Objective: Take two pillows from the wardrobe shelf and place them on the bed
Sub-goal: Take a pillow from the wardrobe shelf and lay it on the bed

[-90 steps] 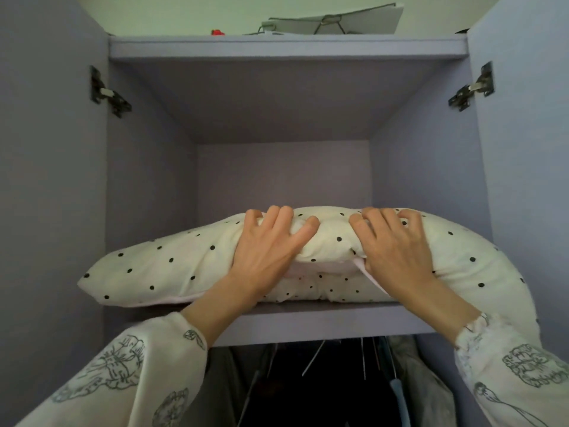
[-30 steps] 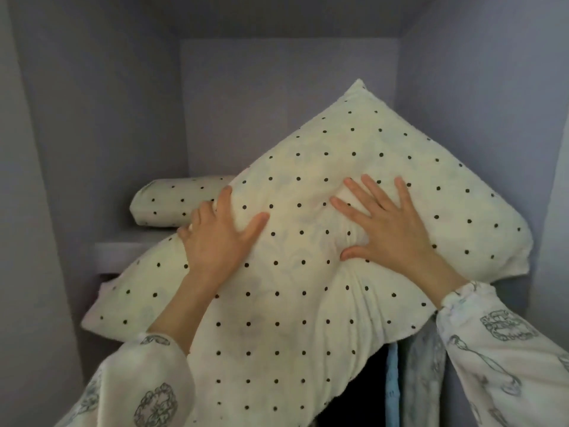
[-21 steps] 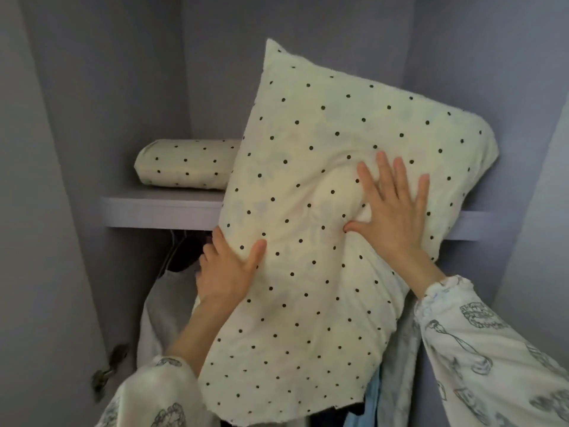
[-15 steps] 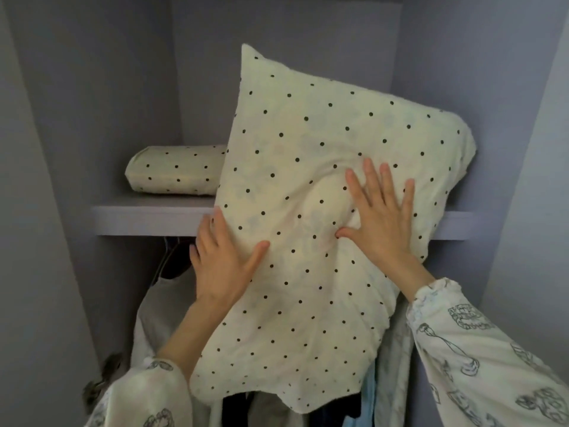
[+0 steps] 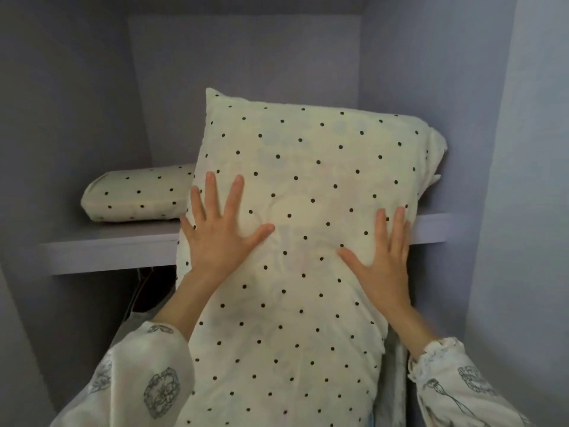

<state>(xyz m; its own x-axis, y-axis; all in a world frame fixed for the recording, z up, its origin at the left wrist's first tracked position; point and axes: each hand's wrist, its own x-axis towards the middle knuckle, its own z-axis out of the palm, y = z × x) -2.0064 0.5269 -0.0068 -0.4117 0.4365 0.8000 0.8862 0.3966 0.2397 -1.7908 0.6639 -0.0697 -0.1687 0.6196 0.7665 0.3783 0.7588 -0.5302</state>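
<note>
The pale lilac wardrobe shelf runs straight across in front of me. On its left part lies a flat cream pillow with black dots, set back from the front edge, its right end hidden behind the pillow I hold.

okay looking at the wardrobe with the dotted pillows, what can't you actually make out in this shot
Head view only:
- Second pillow on the shelf: its right end is hidden behind the front pillow.
- Front pillow's bottom edge: cut off by the frame.
- Clothes under the shelf: dark and mostly covered, no detail.
- Left hand and right hand: lie flat on the front pillow; what supports it behind is hidden.
- Bed: out of view.
</note>
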